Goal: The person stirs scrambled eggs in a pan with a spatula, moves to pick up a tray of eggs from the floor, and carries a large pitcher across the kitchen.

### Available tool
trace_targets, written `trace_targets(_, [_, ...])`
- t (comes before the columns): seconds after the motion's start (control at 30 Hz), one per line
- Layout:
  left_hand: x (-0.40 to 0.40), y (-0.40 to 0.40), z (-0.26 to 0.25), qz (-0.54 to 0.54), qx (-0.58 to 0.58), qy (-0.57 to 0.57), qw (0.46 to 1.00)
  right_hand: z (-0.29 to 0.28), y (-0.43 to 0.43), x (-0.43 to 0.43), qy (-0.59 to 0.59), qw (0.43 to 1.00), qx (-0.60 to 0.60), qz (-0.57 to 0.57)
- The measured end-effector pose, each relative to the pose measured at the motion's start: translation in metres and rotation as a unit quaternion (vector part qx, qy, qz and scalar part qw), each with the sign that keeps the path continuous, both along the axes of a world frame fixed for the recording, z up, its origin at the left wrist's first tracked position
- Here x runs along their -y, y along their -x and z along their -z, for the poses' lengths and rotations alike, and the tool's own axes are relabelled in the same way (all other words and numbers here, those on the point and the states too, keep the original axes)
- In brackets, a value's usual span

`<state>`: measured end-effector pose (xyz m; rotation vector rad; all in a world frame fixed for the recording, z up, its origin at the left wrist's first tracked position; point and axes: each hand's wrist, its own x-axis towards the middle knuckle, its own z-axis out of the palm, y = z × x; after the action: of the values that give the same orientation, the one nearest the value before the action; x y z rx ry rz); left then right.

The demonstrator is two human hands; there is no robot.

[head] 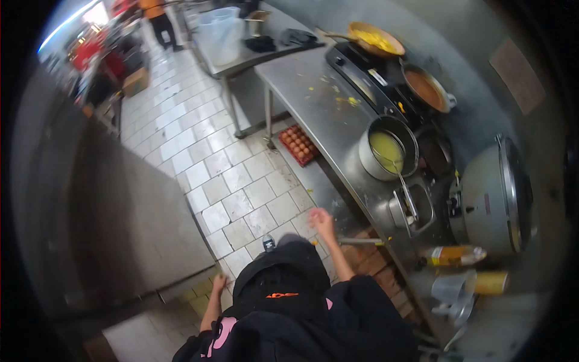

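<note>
My left hand (220,283) hangs low at my left side, over the tiled floor (246,203). It is small and blurred, and its fingers cannot be made out well. My right hand (322,222) is raised in front of my right side with loosely bent fingers, and nothing shows in it. It is nearest to the front edge of a steel table (312,95), apart from it. On that table stands a deep pot (367,158) with yellowish liquid (384,147) and a long-handled strainer or ladle (408,199) across its rim, the handle over a steel pan (425,217).
A black gas stove (362,77) carries a frying pan (384,40) of yellow food and a pan of brown sauce (425,90). Eggs (298,142) sit on the lower shelf. A large cooker (484,199) and bottle (457,255) stand rightward. A person (163,22) stands far ahead.
</note>
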<state>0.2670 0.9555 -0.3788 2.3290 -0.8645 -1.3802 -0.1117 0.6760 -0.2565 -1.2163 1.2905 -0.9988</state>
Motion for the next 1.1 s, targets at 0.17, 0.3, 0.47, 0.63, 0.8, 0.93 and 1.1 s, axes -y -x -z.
trace_targets(0.17, [0.216,-0.096,-0.011,-0.011,-0.157,0.064,0.985,-0.107,0.03,0.065,0.105,0.95,0.055,0.288])
trace_targets(0.3, [0.36,-0.118,-0.043,0.111,-0.122,0.109,0.98,-0.107,0.076,0.115,0.109,0.89,-0.049,0.441])
trace_targets(0.47, [0.409,-0.132,-0.046,0.146,-0.153,0.121,0.97,-0.07,0.1,0.153,0.118,0.83,-0.078,0.539])
trace_targets(0.63, [0.338,-0.162,-0.007,0.2,-0.039,0.051,0.978,-0.051,0.119,0.143,0.136,0.813,-0.051,0.564])
trace_targets(0.8, [0.256,-0.219,-0.001,0.141,-0.095,-0.153,0.974,-0.055,0.093,0.164,0.118,0.843,-0.006,0.525])
trace_targets(0.93, [0.286,-0.236,-0.011,0.113,-0.123,-0.168,0.972,-0.059,0.077,0.178,0.112,0.836,0.016,0.537])
trace_targets(1.1, [0.416,-0.219,-0.021,0.129,-0.191,-0.061,0.971,-0.07,0.052,0.193,0.13,0.851,0.019,0.509])
